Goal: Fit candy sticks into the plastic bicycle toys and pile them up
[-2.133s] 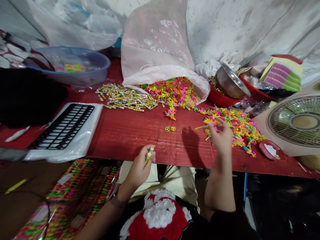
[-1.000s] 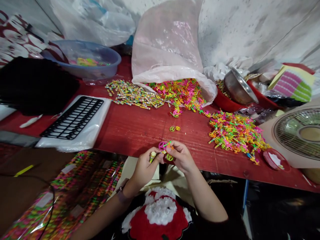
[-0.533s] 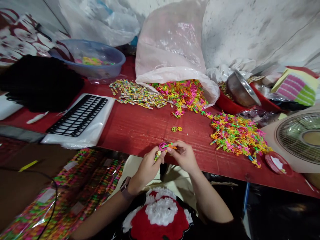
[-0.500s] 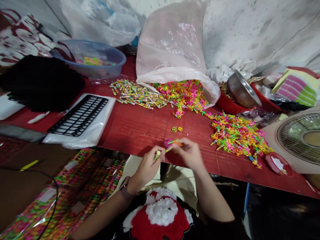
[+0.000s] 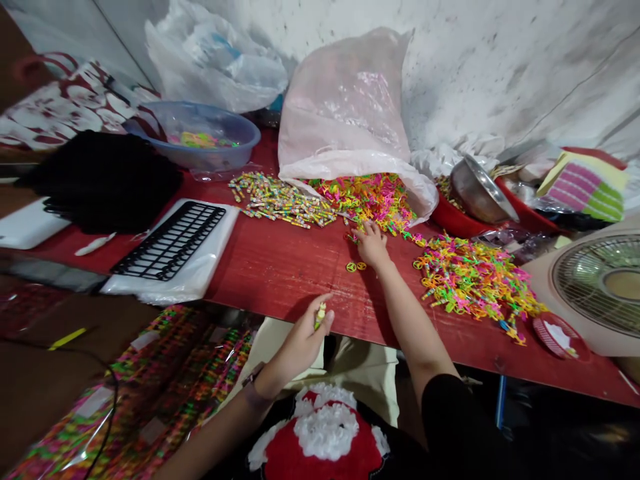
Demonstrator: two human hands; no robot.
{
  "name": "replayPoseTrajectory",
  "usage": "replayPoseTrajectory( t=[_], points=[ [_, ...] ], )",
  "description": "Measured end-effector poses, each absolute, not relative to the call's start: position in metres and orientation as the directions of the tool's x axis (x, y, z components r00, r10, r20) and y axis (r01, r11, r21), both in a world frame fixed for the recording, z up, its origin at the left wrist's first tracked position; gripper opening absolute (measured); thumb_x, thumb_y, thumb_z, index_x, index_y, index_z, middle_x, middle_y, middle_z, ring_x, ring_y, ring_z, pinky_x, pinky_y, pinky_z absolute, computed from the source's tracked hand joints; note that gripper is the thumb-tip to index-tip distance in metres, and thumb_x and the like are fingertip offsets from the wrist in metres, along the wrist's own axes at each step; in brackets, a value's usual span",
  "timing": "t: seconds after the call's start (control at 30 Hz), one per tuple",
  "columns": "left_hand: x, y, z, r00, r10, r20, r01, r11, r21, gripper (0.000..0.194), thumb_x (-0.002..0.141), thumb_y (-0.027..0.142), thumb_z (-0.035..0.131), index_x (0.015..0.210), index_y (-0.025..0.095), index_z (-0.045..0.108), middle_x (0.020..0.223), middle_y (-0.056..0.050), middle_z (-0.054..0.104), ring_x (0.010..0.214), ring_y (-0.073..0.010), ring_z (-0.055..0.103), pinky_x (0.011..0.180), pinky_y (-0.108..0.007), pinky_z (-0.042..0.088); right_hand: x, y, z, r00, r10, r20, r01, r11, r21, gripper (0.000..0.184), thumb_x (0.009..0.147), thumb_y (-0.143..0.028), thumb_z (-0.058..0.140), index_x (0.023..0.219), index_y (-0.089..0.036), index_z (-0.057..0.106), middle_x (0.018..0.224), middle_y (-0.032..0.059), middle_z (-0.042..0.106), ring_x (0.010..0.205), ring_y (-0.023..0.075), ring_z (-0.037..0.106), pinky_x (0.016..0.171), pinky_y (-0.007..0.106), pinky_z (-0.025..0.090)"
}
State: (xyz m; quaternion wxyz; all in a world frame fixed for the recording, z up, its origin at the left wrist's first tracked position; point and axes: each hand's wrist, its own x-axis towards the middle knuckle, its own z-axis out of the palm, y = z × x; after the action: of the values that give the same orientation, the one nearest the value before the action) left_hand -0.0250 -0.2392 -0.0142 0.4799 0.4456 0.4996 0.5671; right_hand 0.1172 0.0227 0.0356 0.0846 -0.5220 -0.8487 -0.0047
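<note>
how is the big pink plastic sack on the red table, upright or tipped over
Tipped over: the pink plastic sack lies with its mouth resting on the red table, spilling bright plastic shapes.

No legible text anywhere in view. White rectangular paper labels [image 5: 94, 401] sit on the clear-plastic-wrapped bundles of multicoloured strips [image 5: 165, 380] at lower left, but they are blurred, and no characters can be made out. The heap of small, multicoloured printed sticks [image 5: 280, 200] on the red table [image 5: 270, 267] carries fine print, too small to read. Same for the small printed stick [image 5: 320, 316] held in the left hand [image 5: 300, 343]. No brand, number or sign is readable on any of these.
</note>
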Motion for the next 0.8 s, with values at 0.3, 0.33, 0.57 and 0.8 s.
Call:
replayPoseTrajectory(
  t=[0.3, 0.33, 0.57, 0.8],
  points=[
    [-0.049, -0.242, -0.024, -0.097, 0.995, 0.037, -0.092, -0.046, 0.995, 0.04, 0.101, 0.053, 0.054, 0.12, 0.018, 0.056, 0.087, -0.004, 0.069, 0.072, -0.0144, 0.057, 0.066, -0.027, 0.045, 0.121, 0.005, 0.038, -0.249, 0.884, 0.396, 0.782, 0.425, -0.456, 0.029, 0.102, -0.029, 0.045, 0.11, -0.016, 0.071, 0.121, 0.0162, 0.064, 0.114, 0.0262, 0.055, 0.102, 0.039, 0.043],
    [-0.048, -0.241, -0.023, -0.107, 0.994, 0.036, -0.107, -0.047, 0.993, 0.036, 0.101, 0.053, 0.055, 0.112, 0.019, 0.055, 0.086, -0.004, 0.069, 0.073, -0.0144, 0.058, 0.067, -0.027, 0.045, 0.121, -0.006, 0.041, -0.188, 0.889, 0.417, 0.682, 0.424, -0.596, 0.03, 0.102, -0.034, 0.046, 0.106, -0.017, 0.07, 0.114, 0.0142, 0.066, 0.106, 0.0245, 0.057, 0.097, 0.037, 0.045],
    [-0.034, -0.235, -0.01, -0.097, 0.993, 0.066, -0.197, -0.085, 0.977, 0.034, 0.099, 0.053, 0.058, 0.103, 0.019, 0.056, 0.076, 0.001, 0.06, 0.073, -0.0147, 0.058, 0.076, -0.028, 0.046, 0.112, -0.125, 0.03, -0.562, 0.816, -0.131, -0.033, -0.181, -0.983, 0.038, 0.079, -0.054, 0.083, 0.081, -0.02, 0.067, 0.071, -0.0014, 0.061, 0.059, 0.0111, 0.049, 0.058, 0.024, 0.041],
    [-0.019, -0.224, -0.011, -0.163, 0.984, 0.077, -0.11, -0.096, 0.989, 0.029, 0.102, 0.048, 0.054, 0.094, 0.02, 0.053, 0.078, 0.002, 0.057, 0.074, -0.0137, 0.055, 0.076, -0.027, 0.046, 0.096, -0.152, 0.006, -0.452, 0.868, -0.208, -0.251, -0.348, -0.903, 0.042, 0.074, -0.055, 0.086, 0.077, -0.022, 0.06, 0.061, -0.0058, 0.055, 0.046, 0.0093, 0.042, 0.042, 0.023, 0.032]
  ],
)
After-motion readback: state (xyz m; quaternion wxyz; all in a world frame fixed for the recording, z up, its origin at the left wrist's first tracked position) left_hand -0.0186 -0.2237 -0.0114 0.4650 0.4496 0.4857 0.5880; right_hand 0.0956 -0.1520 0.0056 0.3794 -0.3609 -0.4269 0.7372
